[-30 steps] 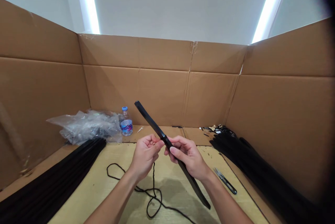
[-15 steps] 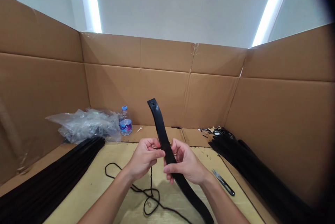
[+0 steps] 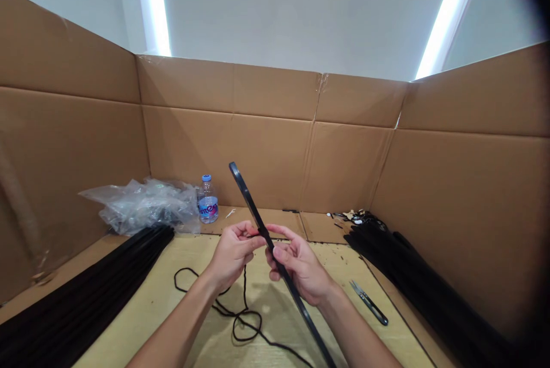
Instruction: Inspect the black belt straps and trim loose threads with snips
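Note:
A long black strap (image 3: 296,294) slants up from the bottom edge and is turned edge-on, its far end raised above both hands. My right hand (image 3: 298,267) is closed around it, thumb and fingers on either side. Close by on the left, my left hand (image 3: 234,253) pinches a black cord (image 3: 246,288) against the strap at a small dark wrap. From that hand the cord drops to the mat and lies there in loose loops. The fingertips hide part of the wrap.
Thread snips (image 3: 369,302) lie right of my hands on the yellow mat (image 3: 158,322). Bundles of black straps lie left (image 3: 103,282) and right (image 3: 412,276). A plastic bag (image 3: 146,207), a water bottle (image 3: 208,202) and scraps (image 3: 354,217) sit before cardboard walls (image 3: 232,150).
The strap has been turned from its broad face to its narrow edge, and its far end has shifted left. My right hand's index finger now reaches across behind the strap.

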Tool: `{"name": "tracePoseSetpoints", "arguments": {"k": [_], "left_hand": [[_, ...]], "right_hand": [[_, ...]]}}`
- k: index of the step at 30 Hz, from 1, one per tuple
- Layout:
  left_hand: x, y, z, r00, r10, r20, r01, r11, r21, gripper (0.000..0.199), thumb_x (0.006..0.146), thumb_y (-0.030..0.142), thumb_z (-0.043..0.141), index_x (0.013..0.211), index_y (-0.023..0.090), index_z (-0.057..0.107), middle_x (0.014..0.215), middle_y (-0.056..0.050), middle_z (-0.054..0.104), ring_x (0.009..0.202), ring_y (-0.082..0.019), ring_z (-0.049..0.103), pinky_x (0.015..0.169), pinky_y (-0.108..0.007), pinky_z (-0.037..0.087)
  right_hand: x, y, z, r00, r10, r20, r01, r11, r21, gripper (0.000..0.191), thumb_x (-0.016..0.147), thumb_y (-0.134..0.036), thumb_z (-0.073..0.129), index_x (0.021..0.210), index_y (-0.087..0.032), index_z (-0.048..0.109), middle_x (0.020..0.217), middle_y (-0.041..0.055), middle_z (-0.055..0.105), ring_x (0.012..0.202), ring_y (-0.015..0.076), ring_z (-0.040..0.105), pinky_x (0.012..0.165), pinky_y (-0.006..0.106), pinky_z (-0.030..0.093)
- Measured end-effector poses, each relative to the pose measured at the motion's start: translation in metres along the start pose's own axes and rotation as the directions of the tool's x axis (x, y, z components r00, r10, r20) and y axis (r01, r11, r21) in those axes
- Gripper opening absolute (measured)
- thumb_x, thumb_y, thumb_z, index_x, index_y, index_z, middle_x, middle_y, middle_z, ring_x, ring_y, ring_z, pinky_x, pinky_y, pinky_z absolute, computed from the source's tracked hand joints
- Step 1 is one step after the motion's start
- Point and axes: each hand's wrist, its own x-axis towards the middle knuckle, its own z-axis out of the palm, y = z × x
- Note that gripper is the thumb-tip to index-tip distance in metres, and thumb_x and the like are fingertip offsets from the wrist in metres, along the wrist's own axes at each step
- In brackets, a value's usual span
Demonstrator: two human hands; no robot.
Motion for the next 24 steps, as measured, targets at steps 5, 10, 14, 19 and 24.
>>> {"name": "tracePoseSetpoints", "arguments": {"k": [5,10,14,19,24], "left_hand": [[-0.0016,0.0001,0.0010,0.998,-0.022,0.056,0.020,1.000,0.022,0.049,0.042,0.026,0.090,0.072,0.011,0.054,0.061,0.002,0.058,0.038,0.001,0.037,0.034,-0.011,0.018],[-0.0032,-0.0022,-0.0011,0.996,-0.046,0.082,0.043,0.998,0.041,0.043,0.051,0.030,0.086,0.072,0.011,0.055,0.059,0.003,0.056,0.036,0.000,0.037,0.034,-0.012,0.016],[-0.0044,-0.0025,0.0002,0.998,-0.031,0.046,0.029,0.999,0.033,0.044,0.053,0.031,0.085,0.063,0.015,0.044,0.047,0.009,0.043,0.032,0.001,0.030,0.033,-0.011,0.014],[-0.0028,0.0025,-0.0016,1.000,0.007,-0.006,-0.007,0.999,0.033,0.043,0.055,0.030,0.083,0.064,0.016,0.044,0.043,0.011,0.037,0.032,0.002,0.020,0.033,-0.012,0.011],[-0.0011,0.0066,-0.0053,0.999,-0.008,0.053,0.004,0.996,0.086,0.050,0.039,0.022,0.089,0.065,0.015,0.047,0.046,0.011,0.042,0.035,0.001,0.027,0.036,-0.013,0.014]], "right_hand": [[-0.0004,0.0030,0.0024,0.999,0.037,0.013,-0.036,0.999,-0.037,0.031,0.070,-0.030,0.078,0.089,-0.012,0.062,0.065,-0.0027,0.048,0.052,0.0053,0.041,0.044,0.018,0.048],[-0.0025,0.0018,0.0037,0.999,0.037,0.030,-0.034,0.997,-0.072,0.042,0.069,-0.031,0.078,0.084,-0.019,0.042,0.068,-0.0022,0.059,0.047,0.0094,0.054,0.034,0.017,0.044],[-0.0033,-0.0014,0.0060,0.999,-0.017,0.037,0.020,0.997,-0.072,0.039,0.079,-0.034,0.070,0.083,-0.020,0.034,0.069,0.0006,0.065,0.039,0.0062,0.048,0.035,0.013,0.031],[-0.0026,-0.0032,0.0039,0.999,-0.052,0.002,0.052,0.999,0.009,0.027,0.082,-0.034,0.067,0.083,-0.018,0.045,0.077,0.0053,0.066,0.056,0.0092,0.054,0.051,0.020,0.037],[0.0007,-0.0001,-0.0011,1.000,-0.021,-0.019,0.021,1.000,0.010,0.035,0.067,-0.023,0.080,0.094,-0.016,0.058,0.076,0.0049,0.068,0.055,0.0088,0.055,0.052,0.020,0.041]]}}
